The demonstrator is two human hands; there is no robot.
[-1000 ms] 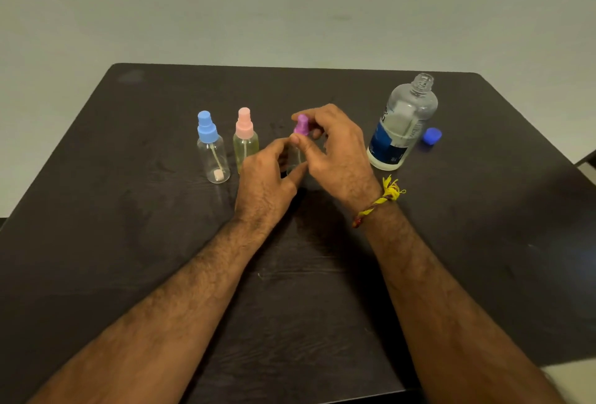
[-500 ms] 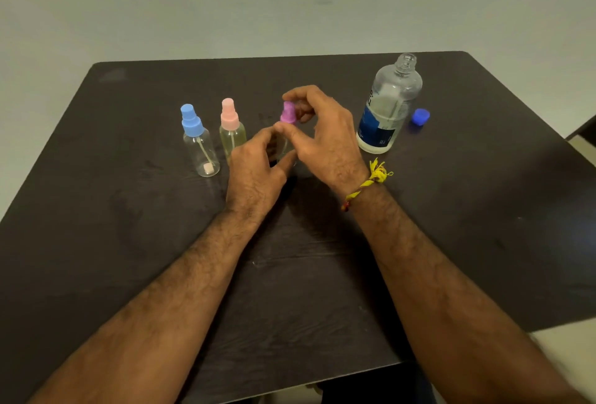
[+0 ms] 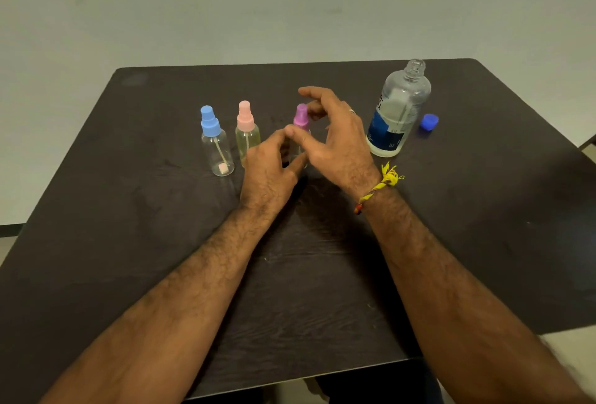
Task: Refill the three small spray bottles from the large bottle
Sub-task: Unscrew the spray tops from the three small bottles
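While the left hand (image 3: 269, 171) curls its fingers around the clear body of the purple bottle (image 3: 300, 135), gripping it near the middle of the frame, the right hand (image 3: 335, 142) stands over the same bottle with its fingers spread apart. The right thumb tip lies at the bottle's shoulder, beside the left forefinger, and the other right fingers arch loosely behind the purple cap (image 3: 302, 115); if any of them touches the cap, I cannot tell. On the right wrist there is a yellow thread (image 3: 382, 185) with a frayed knot, and a ring (image 3: 351, 111) shows on one finger.

To the left of the hands stand two more small bottles, upright and near to each other: the pink bottle (image 3: 246, 134), with yellowish clear body, and the blue bottle (image 3: 215, 142), clear, with a thin tube and a small white piece at its bottom. All have stepped plastic spray caps.

At the right stands the large bottle (image 3: 398, 110), round, clear plastic, open at its threaded neck, with a blue and white label. Just beside it lies the blue lid (image 3: 429, 122). Everything rests on the table (image 3: 483, 210), dark with wood grain.
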